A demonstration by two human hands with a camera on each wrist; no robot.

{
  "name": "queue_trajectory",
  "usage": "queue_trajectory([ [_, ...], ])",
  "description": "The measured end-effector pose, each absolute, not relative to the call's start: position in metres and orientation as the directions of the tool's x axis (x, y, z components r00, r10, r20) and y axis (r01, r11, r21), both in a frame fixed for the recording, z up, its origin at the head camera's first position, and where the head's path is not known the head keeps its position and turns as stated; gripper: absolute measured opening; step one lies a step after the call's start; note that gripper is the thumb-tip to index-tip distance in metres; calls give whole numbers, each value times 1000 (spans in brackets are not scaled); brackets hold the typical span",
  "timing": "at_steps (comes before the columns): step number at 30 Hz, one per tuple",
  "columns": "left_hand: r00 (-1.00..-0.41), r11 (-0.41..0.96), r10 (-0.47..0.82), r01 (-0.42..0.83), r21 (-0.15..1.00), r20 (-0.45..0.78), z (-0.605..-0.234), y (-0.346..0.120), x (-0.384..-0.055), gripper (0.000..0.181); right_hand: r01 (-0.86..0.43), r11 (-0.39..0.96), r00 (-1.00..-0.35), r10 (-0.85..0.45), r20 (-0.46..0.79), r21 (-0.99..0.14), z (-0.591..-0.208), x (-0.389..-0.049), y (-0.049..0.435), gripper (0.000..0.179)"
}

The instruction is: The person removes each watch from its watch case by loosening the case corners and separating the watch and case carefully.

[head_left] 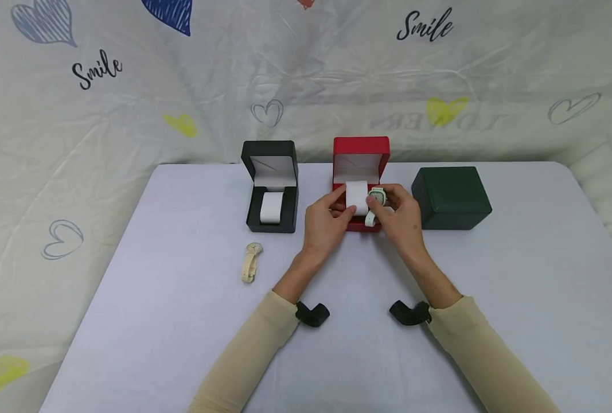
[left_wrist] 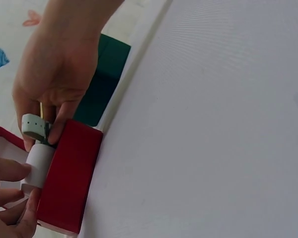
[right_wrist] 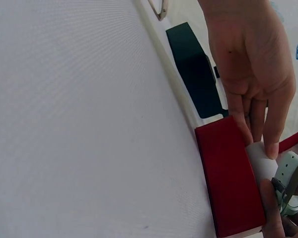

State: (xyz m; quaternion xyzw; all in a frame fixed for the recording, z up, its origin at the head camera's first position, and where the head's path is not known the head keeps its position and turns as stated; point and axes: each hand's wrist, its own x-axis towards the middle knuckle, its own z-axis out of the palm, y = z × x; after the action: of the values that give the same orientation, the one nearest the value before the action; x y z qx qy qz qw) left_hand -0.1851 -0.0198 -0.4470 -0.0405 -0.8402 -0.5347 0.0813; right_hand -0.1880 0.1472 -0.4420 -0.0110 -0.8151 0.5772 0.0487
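In the left hand (head_left: 326, 225), gripped between thumb and drawn-in fingers, a white cushion (head_left: 357, 198), low at the red box (head_left: 361, 145) with its lid up; impossible to tell whether lifted clear or partly seated. In the right hand (head_left: 402, 221), in a narrow pinch, the mint watch (head_left: 377, 197), just beside the cushion's right end, with strap (left_wrist: 34, 121) bent into a loop and buckle (right_wrist: 278, 185) turned toward the cushion; contact between them hard to judge. Likeliest trouble, by guess: a snag at the cushion's edge, from meeting strap or buckle askew; a rolled or squashed cushion, from too hard a left squeeze; a dropped watch, from so small a hold; a red box nudged or tipped, from a downward push without bracing. Farther out, near the right hand, a closed green box (head_left: 450, 198), at risk of a bump from a wide swing. Leftward, a black box (head_left: 272, 228), lid up, with a second cushion (head_left: 272, 207) inside. Nearer the body on the white table (head_left: 533, 275), a cream watch (head_left: 250, 263), near the left wrist; liable to a sweep by the left sleeve (head_left: 254, 350) from a low, careless pull outward.
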Motion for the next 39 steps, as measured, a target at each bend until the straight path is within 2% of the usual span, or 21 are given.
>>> queue_trajectory([
  [10, -992, 437, -10, 112, 892, 129, -447, -23, -189, 51, -40, 361, -994, 84, 75, -932, -441, -189, 147, 40],
  [22, -993, 437, 2, 107, 893, 118, -448, -24, -190, 51, 42, 326, -998, 53, -27, -944, -439, -189, 156, 45],
  [39, -996, 478, 22, 87, 874, 87, -448, -25, -194, 49, 38, 333, -998, 63, -18, -942, -437, -190, 152, 44],
])
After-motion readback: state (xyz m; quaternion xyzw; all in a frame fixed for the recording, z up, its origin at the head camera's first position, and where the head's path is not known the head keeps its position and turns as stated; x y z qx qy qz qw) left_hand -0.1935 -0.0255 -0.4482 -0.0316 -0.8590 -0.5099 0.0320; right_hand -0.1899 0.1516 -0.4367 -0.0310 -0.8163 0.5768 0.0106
